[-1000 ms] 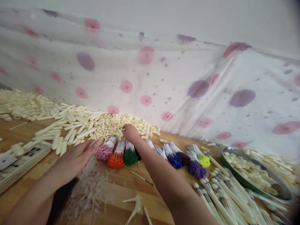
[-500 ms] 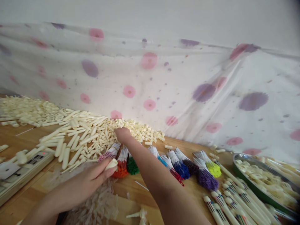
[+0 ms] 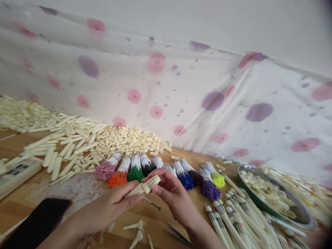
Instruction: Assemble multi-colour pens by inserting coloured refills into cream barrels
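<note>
Cream pen tube (image 3: 136, 191), held above wooden surface (image 3: 158, 223) between hands: left hand (image 3: 114, 203) clasping tube, right hand (image 3: 174, 194) pinching slotted end piece (image 3: 154, 182), presumably for alignment. Refill bundles (image 3: 118, 178) beyond, grouped by colour, likely for easy picking.

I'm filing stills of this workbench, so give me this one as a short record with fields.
left hand: gripping a cream slotted part by its lower end, the left hand
right hand: fingers at its slotted end, the right hand
beyond hands: row of colour-tipped bundles
right side: multicolour pens; green-sided dish holding small cream parts
left side: power strip; black flat object, probably a phone
backdrop: flowered sheet
</note>
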`<act>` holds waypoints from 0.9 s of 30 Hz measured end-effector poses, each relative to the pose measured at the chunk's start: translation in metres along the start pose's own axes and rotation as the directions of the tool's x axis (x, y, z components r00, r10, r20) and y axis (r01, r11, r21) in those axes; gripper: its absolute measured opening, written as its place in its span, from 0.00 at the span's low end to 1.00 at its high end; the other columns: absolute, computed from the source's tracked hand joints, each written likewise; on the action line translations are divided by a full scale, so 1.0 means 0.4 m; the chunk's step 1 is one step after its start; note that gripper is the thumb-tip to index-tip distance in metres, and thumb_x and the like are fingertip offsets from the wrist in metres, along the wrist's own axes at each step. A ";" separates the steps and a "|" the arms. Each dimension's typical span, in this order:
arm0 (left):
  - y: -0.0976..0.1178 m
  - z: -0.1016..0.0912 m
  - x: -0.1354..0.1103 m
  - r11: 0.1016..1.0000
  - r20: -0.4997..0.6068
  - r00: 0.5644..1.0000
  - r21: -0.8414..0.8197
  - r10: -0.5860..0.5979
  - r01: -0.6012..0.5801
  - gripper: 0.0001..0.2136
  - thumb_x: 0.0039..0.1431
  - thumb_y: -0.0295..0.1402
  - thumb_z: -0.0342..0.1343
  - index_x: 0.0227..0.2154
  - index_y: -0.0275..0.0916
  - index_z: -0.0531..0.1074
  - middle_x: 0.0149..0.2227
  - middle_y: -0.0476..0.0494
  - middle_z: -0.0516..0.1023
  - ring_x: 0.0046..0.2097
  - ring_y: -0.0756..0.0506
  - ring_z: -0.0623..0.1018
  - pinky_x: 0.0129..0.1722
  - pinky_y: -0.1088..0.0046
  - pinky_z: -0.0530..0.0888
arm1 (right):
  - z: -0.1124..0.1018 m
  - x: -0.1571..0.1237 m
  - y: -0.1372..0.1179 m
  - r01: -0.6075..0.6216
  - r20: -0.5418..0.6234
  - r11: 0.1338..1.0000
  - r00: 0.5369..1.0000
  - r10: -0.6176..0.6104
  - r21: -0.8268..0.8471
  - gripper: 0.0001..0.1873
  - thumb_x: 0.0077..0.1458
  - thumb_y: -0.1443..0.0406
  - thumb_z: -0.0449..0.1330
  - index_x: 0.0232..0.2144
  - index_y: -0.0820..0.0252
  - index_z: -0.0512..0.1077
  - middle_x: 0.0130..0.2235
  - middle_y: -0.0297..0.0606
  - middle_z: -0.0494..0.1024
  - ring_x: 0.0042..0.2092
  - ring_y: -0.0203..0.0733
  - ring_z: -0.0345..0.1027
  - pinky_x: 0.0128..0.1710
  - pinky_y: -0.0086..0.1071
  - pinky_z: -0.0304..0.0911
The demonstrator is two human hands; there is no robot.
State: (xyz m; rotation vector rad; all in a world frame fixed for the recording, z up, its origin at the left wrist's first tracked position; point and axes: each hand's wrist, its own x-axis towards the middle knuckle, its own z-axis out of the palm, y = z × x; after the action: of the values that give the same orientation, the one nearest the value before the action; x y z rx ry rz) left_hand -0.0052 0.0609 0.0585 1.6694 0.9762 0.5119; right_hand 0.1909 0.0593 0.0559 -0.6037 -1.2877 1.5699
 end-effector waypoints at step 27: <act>0.061 0.021 -0.026 0.956 0.106 0.988 0.283 -0.114 0.080 0.16 0.59 0.47 0.46 0.40 0.44 0.72 0.38 0.49 0.76 0.45 0.42 0.73 0.44 0.69 0.67 | -0.032 -0.069 -0.080 0.267 0.278 0.394 0.960 -0.032 -0.879 0.09 0.60 0.62 0.54 0.41 0.59 0.69 0.37 0.40 0.72 0.38 0.39 0.66 0.37 0.29 0.61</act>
State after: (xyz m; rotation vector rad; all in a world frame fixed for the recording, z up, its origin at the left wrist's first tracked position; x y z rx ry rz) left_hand 0.0035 0.0454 0.0801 1.8668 1.0714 0.2107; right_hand 0.2245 0.0389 0.0760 -0.9525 -2.3300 0.6187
